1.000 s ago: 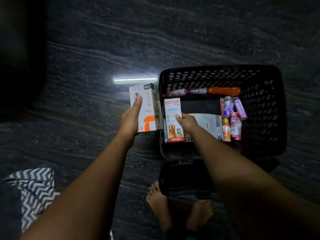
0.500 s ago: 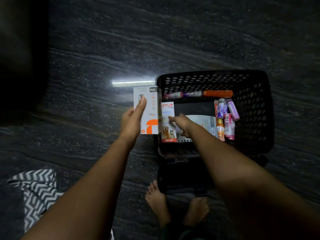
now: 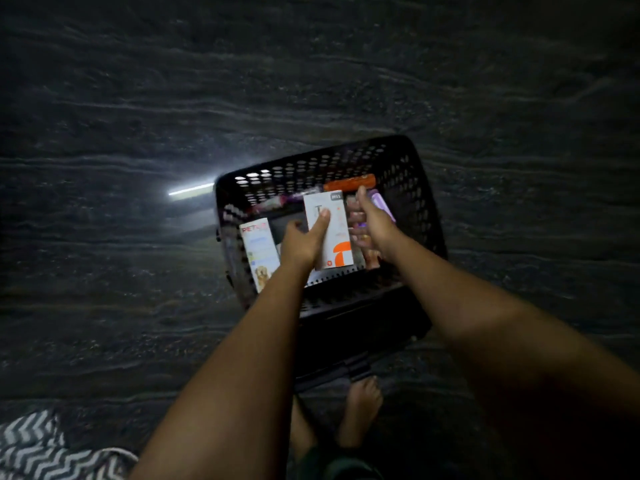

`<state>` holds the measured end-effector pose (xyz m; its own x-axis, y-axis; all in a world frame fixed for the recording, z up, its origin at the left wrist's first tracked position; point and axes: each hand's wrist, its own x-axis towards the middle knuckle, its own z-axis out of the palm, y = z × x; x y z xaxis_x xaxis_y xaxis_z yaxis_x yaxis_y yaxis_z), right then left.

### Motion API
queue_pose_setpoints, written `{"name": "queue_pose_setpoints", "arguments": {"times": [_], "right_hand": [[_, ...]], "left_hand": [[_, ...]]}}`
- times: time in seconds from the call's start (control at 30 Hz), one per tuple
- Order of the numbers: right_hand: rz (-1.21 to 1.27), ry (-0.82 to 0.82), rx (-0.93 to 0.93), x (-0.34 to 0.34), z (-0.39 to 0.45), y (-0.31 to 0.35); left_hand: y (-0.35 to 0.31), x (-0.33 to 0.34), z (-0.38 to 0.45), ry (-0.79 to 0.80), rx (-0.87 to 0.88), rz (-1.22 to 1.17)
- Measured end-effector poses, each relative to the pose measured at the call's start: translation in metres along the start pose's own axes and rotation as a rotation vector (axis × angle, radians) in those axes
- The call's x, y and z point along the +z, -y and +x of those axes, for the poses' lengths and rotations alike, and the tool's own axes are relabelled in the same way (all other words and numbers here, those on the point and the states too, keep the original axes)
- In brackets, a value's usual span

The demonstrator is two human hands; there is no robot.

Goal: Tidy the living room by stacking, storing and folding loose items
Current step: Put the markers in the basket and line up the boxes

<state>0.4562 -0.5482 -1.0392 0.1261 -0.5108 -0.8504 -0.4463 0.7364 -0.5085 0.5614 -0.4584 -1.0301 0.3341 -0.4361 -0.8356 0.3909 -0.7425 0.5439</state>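
A black perforated basket (image 3: 311, 157) stands on the dark floor. My left hand (image 3: 301, 242) grips a white box with an orange mark (image 3: 337, 220) and holds it upright inside the basket, near the middle. My right hand (image 3: 375, 223) is just right of that box, thumb up, fingers bent over the small tubes; motion blur hides whether it grips any. A PETUP box (image 3: 258, 247) with a dog picture leans against the basket's left wall. An orange tube (image 3: 349, 184) lies along the far wall, and a purple tube (image 3: 382, 204) shows behind my right hand.
A flat white packet (image 3: 322, 278) lies on the basket floor under the boxes. A black part (image 3: 332, 368) sits at the basket's near side, by my bare feet (image 3: 360, 407). A grey chevron cloth (image 3: 38, 448) lies at bottom left. A streak of light (image 3: 190, 190) glints on the floor.
My left hand carried the white box from outside the basket's left wall into its middle. My right hand let go of the PETUP box and moved right to the tubes.
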Motion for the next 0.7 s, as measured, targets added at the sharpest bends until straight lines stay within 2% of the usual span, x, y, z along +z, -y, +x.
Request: {"name": "queue_pose_setpoints", "arguments": {"times": [0.1, 0.17, 0.2, 0.33, 0.47, 0.57, 0.7], "right_hand": [[-0.068, -0.016, -0.062, -0.031, 0.014, -0.01], [-0.318, -0.033, -0.125, -0.048, 0.024, -0.018], [-0.451, -0.092, -0.169, -0.056, 0.031, -0.022], [-0.718, -0.24, -0.199, -0.078, 0.047, -0.03], [-0.921, -0.245, -0.233, -0.082, 0.066, -0.031], [-1.1, -0.232, -0.255, -0.077, 0.075, -0.031], [-1.244, -0.236, -0.248, -0.072, 0.082, -0.028]], "left_hand": [[0.02, 0.044, 0.015, 0.028, 0.026, 0.112], [0.026, 0.069, 0.021, 0.046, 0.051, 0.169], [0.028, 0.079, 0.028, 0.062, 0.075, 0.225], [0.051, 0.113, 0.064, 0.2, 0.112, 0.376], [0.07, 0.124, 0.094, 0.284, 0.034, 0.352], [0.056, 0.117, 0.083, 0.268, 0.052, 0.37], [0.036, 0.112, 0.069, 0.334, 0.016, 0.341]]}}
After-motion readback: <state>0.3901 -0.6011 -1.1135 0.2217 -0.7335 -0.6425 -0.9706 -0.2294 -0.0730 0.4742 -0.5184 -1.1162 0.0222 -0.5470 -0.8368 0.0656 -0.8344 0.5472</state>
